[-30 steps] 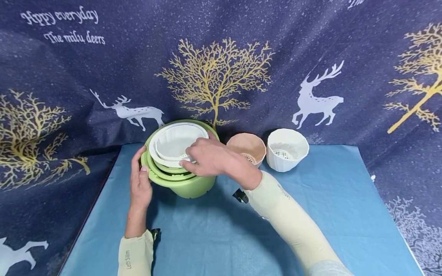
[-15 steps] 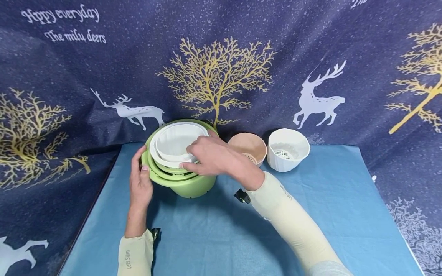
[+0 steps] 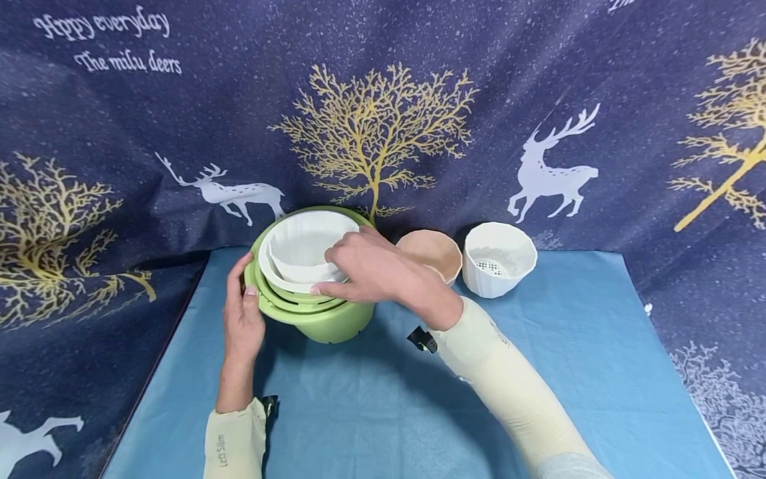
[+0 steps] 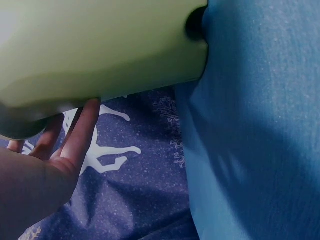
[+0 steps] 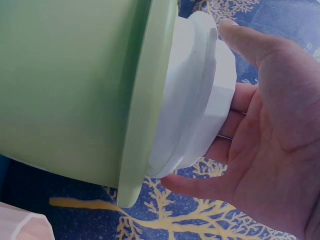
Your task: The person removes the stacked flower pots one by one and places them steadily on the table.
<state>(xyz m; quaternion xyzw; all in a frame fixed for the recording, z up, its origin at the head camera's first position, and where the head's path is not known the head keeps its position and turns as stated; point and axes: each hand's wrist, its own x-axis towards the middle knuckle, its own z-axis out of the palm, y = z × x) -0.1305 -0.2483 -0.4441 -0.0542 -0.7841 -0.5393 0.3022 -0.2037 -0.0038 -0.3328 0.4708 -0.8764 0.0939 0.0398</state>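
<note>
A large green flower pot [image 3: 332, 327] stands on the table at the left, with smaller green rims [image 3: 299, 303] nested inside it. On top sit white flower pots [image 3: 305, 239], one inside another. My left hand [image 3: 243, 319] holds the green pot's left rim, thumb over the edge and fingers along the outside. My right hand [image 3: 374, 266] holds the white pots at their right side. Its fingers reach into the inner pot [image 5: 222, 90], and the thumb lies by the outer white rim. The fingertips inside are hidden.
Right of the stack stand a peach-coloured flower pot [image 3: 433, 249], partly behind my right wrist, and a white faceted flower pot [image 3: 499, 263] with a perforated base. Behind the blue-covered table [image 3: 371, 412] hangs a dark blue printed cloth [image 3: 419, 40].
The white pots have tipped slightly towards me, and the dark gap at the near green rims has narrowed. My right hand has shifted slightly right; my left hand keeps its place.
</note>
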